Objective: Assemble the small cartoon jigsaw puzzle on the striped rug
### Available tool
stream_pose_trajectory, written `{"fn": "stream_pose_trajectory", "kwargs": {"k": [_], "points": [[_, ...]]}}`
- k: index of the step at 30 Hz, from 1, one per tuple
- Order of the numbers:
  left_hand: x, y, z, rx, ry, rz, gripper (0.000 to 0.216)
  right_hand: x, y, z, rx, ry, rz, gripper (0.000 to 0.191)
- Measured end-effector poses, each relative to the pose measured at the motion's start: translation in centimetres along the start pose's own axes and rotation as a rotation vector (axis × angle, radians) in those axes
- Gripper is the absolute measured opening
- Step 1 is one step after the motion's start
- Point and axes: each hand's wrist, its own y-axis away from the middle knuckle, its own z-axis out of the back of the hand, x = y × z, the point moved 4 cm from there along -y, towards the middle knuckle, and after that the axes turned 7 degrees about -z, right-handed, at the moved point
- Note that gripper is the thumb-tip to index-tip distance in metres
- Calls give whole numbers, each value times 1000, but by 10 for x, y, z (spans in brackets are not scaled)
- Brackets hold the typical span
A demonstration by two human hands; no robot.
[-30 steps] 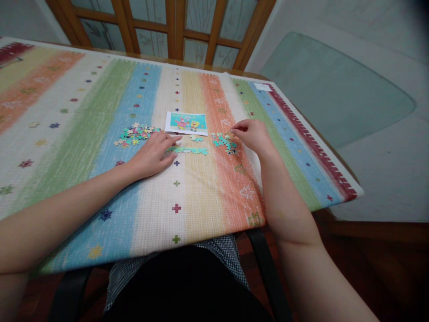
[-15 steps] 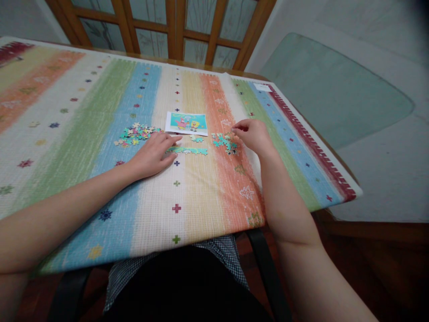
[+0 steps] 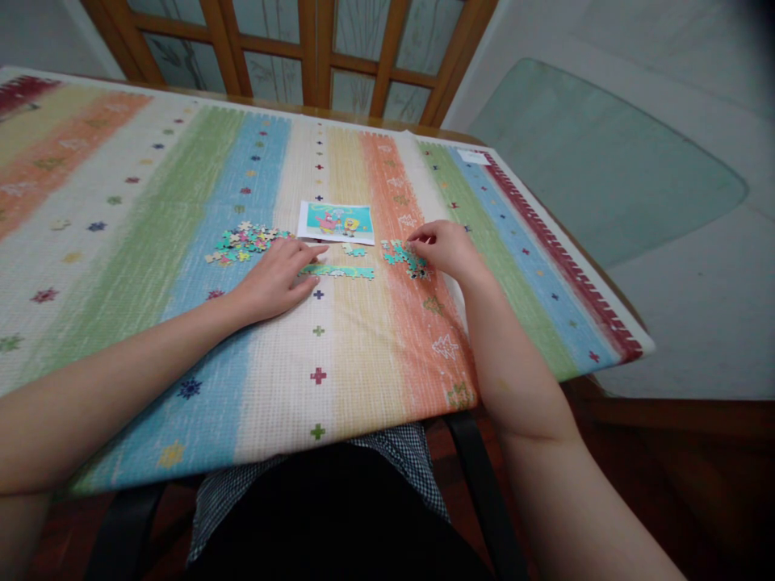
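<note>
My left hand [image 3: 282, 278] lies on the cloth with its fingers apart, the fingertips at the left end of a joined strip of jigsaw pieces [image 3: 345, 273]. Over the right-hand cluster of turquoise jigsaw pieces [image 3: 400, 255] is my right hand [image 3: 445, 246], thumb and forefinger brought together at the cluster's edge; whatever is between them is too small to make out. A few joined pieces [image 3: 354, 251] lie just above the strip. Behind them rests a picture card [image 3: 339, 223] with a pink and a yellow cartoon figure. My left hand partly covers a mixed heap of jigsaw pieces [image 3: 245, 240].
A striped tablecloth [image 3: 363, 347] covers the table, whose front edge is close to my lap. A small white label [image 3: 473, 157] lies at the far right. Wooden glass-paned doors [image 3: 318, 52] stand behind the table, and a wall is on the right.
My right hand has moved slightly left and down, from the cluster's right side to over its pieces. My left hand has stayed in place.
</note>
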Motion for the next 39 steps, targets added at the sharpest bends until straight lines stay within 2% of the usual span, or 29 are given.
{"fn": "stream_pose_trajectory", "kwargs": {"k": [5, 9, 14, 21, 28, 33, 39], "points": [[-1, 0, 0, 1, -15, -11, 54, 3, -1, -10, 73, 44, 45, 17], [0, -1, -1, 3, -10, -8, 53, -4, -2, -9, 77, 55, -15, 15], [0, 0, -1, 7, -30, -5, 52, -5, -1, -10, 24, 41, -38, 12], [-1, 0, 0, 1, -25, -11, 55, 4, -5, -27, -92, 52, -58, 14], [0, -1, -1, 6, -5, -8, 54, -1, -11, -32, 52, -83, -166, 11], [1, 0, -1, 2, -14, -10, 53, 0, -9, -27, 84, -155, -209, 19], [1, 0, -1, -3, -26, -22, 54, 4, -8, -24, 93, -234, -191, 18]]}}
